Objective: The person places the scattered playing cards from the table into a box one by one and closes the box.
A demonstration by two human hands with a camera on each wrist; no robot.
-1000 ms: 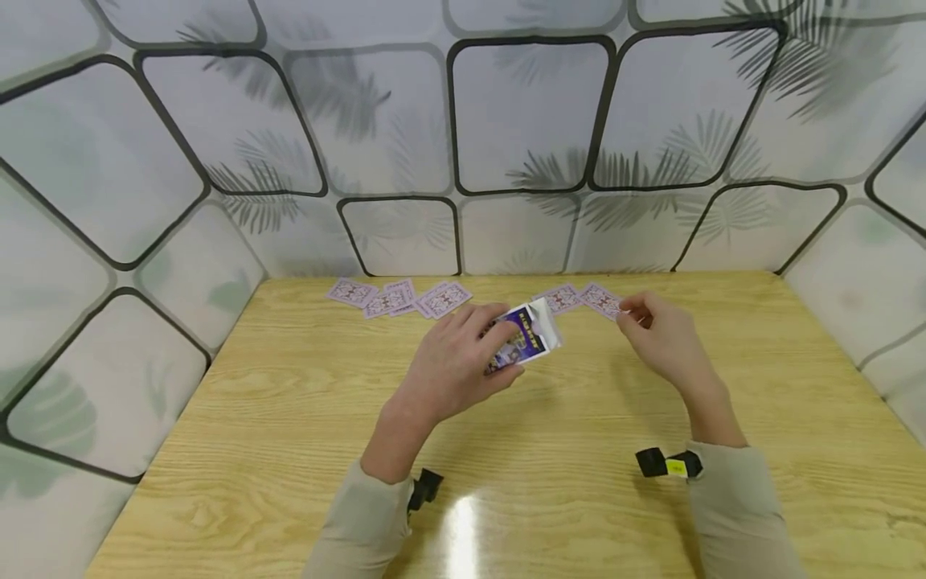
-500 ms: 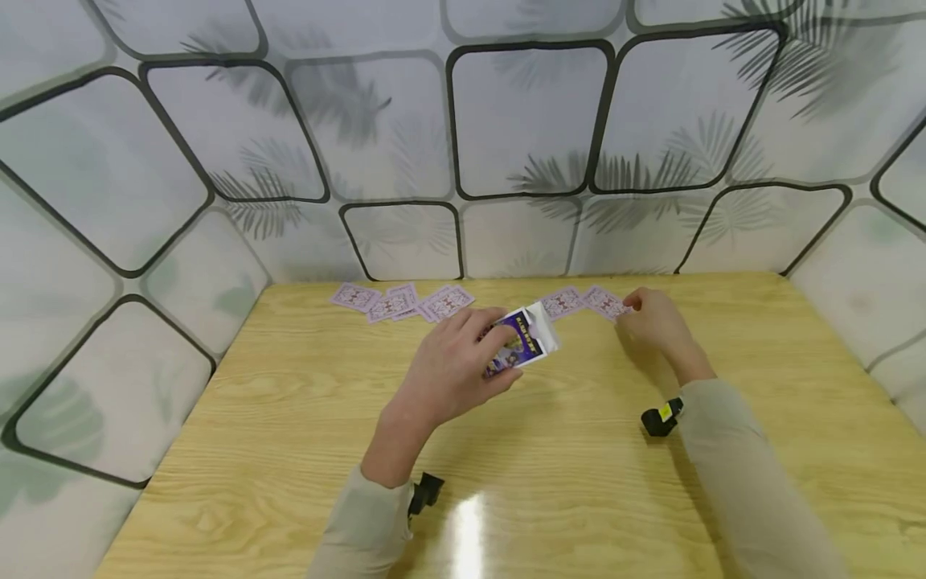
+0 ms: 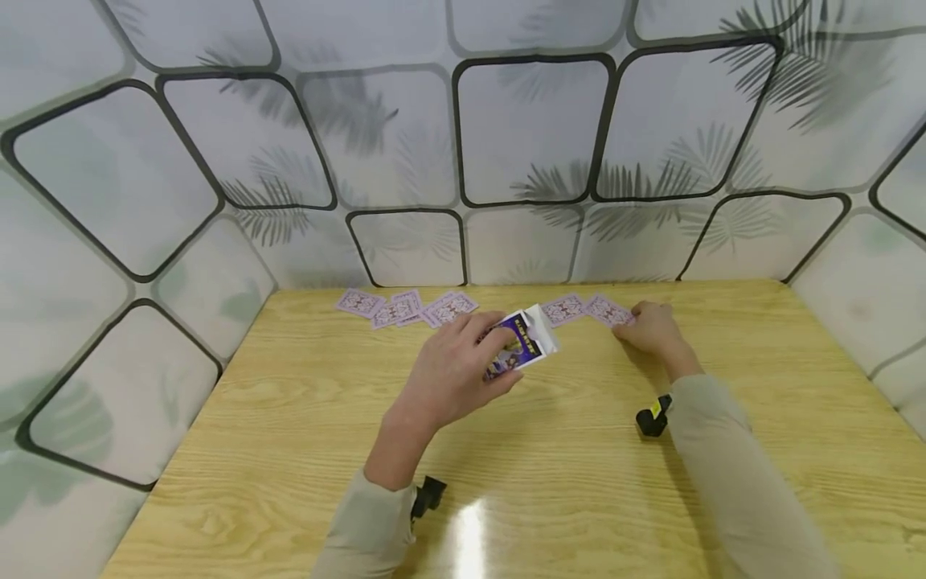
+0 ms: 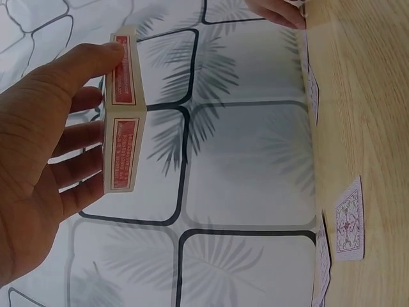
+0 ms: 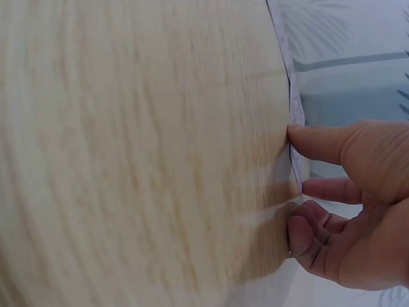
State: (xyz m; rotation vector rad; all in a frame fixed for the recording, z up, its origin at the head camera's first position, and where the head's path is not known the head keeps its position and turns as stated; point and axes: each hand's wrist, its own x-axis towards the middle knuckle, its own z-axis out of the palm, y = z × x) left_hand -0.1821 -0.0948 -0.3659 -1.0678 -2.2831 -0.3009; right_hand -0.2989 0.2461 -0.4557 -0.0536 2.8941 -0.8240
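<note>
My left hand (image 3: 450, 374) grips a playing-card box (image 3: 522, 342), purple with a picture on the face seen from above. Its white flap stands open toward the right. In the left wrist view the box (image 4: 124, 152) shows cream sides with red printed panels, the thumb on one side and the fingers behind. Farther right, my right hand (image 3: 653, 330) pinches the edge of a playing card (image 3: 606, 310) lying on the table. The thumb and one finger of that right hand (image 5: 367, 192) touch the card in the right wrist view; the other fingers are curled.
Another card (image 3: 564, 309) lies beside the pinched one, partly behind the box flap. Several overlapping cards with purple-patterned backs (image 3: 398, 309) lie along the back left of the wooden table (image 3: 304, 434). A patterned fabric wall (image 3: 535, 241) rises behind the table edge.
My right hand has lowered onto the rightmost card, its wrist and forearm shifting forward and left. My left hand and the box stay nearly still; the head view has tilted slightly upward.
</note>
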